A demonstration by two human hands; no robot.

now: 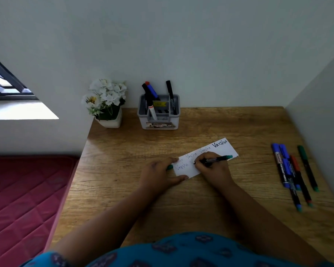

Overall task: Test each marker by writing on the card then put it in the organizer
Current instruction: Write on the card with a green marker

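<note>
Right hand (pixel 213 168) had its grip closed on a green-ended marker (pixel 215 159), tip on the card (pixel 204 158) mid-surface, writing a test word. Left hand (pixel 159 175) pinned the card's left end, apparently holding a green cap (pixel 170 167). Next, probably: recap, then reach far to the organizer (pixel 158 112); five markers (pixel 294 170) waited at right.

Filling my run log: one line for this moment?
right hand: writing, green marker | left hand: steadying card, holding cap | organizer: markers inside

Both forearms reached toward twelve o'clock. The left hand (pixel 158 175) lay palm-down, thumb pointing toward three o'clock, fingers curled. The right hand (pixel 212 166), at its three o'clock, was closed in a writing grip
</note>
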